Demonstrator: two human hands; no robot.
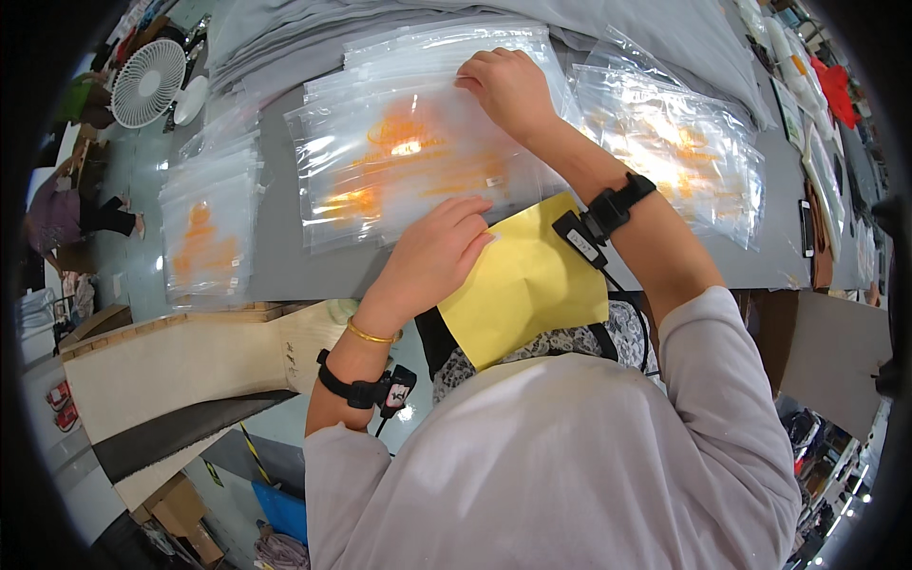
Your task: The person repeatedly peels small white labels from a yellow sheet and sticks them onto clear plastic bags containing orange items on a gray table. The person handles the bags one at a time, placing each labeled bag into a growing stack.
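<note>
My right hand (508, 90) reaches to the far edge of a stack of clear zip bags with orange print (408, 152). Its fingers are closed on the top edge of the uppermost bag. At the near edge of that stack is my left hand (432, 249), fingers bent and pressed together. Its thumb lies over the side of a yellow sheet (527, 275), and its fingertips reach the bag's lower edge; the exact grip is partly hidden. The sheet slopes over the table's front edge toward my lap, below my right forearm.
More printed clear bags lie in a pile on the right (679, 142) and another on the left (204, 223) of the grey table (299, 275). Folded grey fabric (285, 43) covers the far side. A white fan (149, 84) stands beyond the left end; a phone (807, 228) lies at the right.
</note>
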